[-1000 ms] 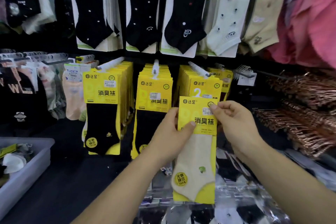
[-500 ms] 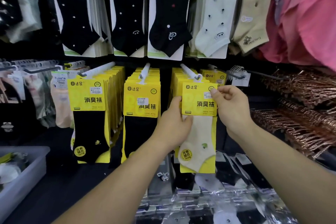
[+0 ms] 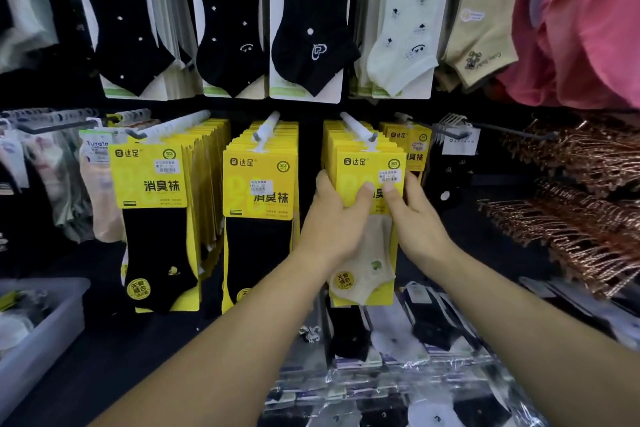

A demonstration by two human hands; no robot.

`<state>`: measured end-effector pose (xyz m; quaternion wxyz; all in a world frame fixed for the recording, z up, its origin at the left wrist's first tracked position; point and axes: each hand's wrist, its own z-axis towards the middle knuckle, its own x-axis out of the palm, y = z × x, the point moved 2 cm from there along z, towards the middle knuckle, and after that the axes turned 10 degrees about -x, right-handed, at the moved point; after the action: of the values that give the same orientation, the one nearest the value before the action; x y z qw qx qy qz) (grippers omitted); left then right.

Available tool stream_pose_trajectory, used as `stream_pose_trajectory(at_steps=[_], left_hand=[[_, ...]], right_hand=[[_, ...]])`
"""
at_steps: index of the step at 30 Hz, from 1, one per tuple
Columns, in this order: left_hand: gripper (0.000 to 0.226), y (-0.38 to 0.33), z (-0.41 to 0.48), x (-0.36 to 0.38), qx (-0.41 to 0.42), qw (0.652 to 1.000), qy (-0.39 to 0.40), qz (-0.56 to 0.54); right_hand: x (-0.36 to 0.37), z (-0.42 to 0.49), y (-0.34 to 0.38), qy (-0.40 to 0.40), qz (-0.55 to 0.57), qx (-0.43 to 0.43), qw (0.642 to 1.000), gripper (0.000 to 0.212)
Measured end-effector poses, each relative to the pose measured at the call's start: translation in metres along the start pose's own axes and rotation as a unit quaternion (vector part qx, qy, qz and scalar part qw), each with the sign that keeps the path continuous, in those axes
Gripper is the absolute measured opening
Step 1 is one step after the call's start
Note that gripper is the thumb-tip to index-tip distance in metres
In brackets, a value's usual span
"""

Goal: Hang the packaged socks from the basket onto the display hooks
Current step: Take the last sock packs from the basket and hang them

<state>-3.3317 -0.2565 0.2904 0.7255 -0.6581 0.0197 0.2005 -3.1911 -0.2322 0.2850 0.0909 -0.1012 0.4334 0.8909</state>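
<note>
A yellow-carded pack of cream socks [image 3: 367, 170] hangs at the front of the stack on the right white display hook [image 3: 358, 128]. My left hand [image 3: 337, 218] grips the pack's left edge, thumb pressed on the card's front. My right hand [image 3: 414, 215] grips its right edge, thumb also on the front. The hook's tip pokes through the card's top hole. Two more hooks to the left, the middle hook [image 3: 266, 126] and the left hook [image 3: 173, 125], carry stacks of the same yellow packs with black socks [image 3: 259, 204].
A grey plastic bin [image 3: 45, 333] with loose items sits at lower left. Bagged socks [image 3: 391, 388] lie on the shelf below my arms. Copper-coloured hangers [image 3: 585, 211] bristle at the right. Sock cards [image 3: 311, 21] hang in the upper row, pink garments [image 3: 588, 17] at top right.
Both hands lifted the cream sock pack up from below the stack and slid its hole onto the right hook; it now sits flush at the stack's front.
</note>
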Motion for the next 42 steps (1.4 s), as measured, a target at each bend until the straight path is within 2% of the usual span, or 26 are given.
stream_pose_trajectory(at_steps=[3,5,12,18,23,24,26,28,29,30,32,34,37,39,42], left_hand=[[0.068,0.016,0.014,0.012,-0.030,0.989,0.024,-0.142],[0.073,0.024,0.020,0.018,-0.016,0.982,0.027,-0.189],[0.048,0.025,0.038,0.024,0.018,0.983,-0.002,-0.185],[0.050,0.021,0.036,0.024,0.001,0.990,-0.017,-0.143],[0.073,0.014,-0.006,0.008,-0.048,0.993,-0.012,-0.110],[0.067,0.016,-0.022,0.000,-0.044,0.993,-0.009,-0.106],[0.044,0.024,-0.057,-0.015,-0.022,0.993,0.032,-0.108],[0.036,0.030,-0.092,-0.035,0.021,0.994,0.071,-0.083],[0.034,0.032,-0.103,-0.048,0.043,0.994,0.056,-0.085],[0.028,0.032,-0.108,-0.062,0.062,0.995,0.005,-0.080],[0.019,0.032,-0.099,-0.092,0.105,0.985,-0.124,-0.057],[0.030,0.031,-0.076,-0.118,0.116,0.973,-0.189,-0.056],[0.050,0.039,-0.038,-0.135,0.069,0.983,-0.165,-0.050],[0.055,0.051,-0.020,-0.133,0.025,0.990,-0.121,-0.075],[0.041,0.074,-0.010,-0.124,-0.018,0.992,-0.056,-0.107]], right_hand=[[0.015,-0.004,-0.009,0.022,0.103,0.022,0.994,0.035],[0.021,-0.003,-0.012,0.021,0.133,0.030,0.990,0.030],[0.028,0.016,-0.027,-0.002,0.151,0.021,0.988,0.031],[0.028,0.017,-0.023,-0.015,0.090,-0.005,0.996,0.032],[0.018,0.000,-0.013,-0.015,0.085,-0.001,0.996,0.039],[0.013,-0.006,-0.009,-0.026,0.072,0.000,0.997,0.044],[0.003,-0.020,-0.003,-0.081,-0.041,-0.005,0.996,0.050],[-0.003,-0.035,0.009,-0.146,-0.145,-0.057,0.977,0.043],[-0.002,-0.042,0.017,-0.157,-0.167,-0.097,0.969,0.037],[0.003,-0.046,0.025,-0.146,-0.178,-0.130,0.964,0.031],[0.022,-0.054,0.039,-0.076,-0.165,-0.152,0.972,0.024],[0.048,-0.058,0.048,0.019,-0.120,-0.118,0.986,0.025],[0.089,-0.052,0.052,0.104,-0.040,-0.032,0.993,0.055],[0.112,-0.045,0.050,0.095,0.027,0.021,0.995,0.070],[0.144,-0.042,0.042,0.062,0.077,0.056,0.993,0.073]])
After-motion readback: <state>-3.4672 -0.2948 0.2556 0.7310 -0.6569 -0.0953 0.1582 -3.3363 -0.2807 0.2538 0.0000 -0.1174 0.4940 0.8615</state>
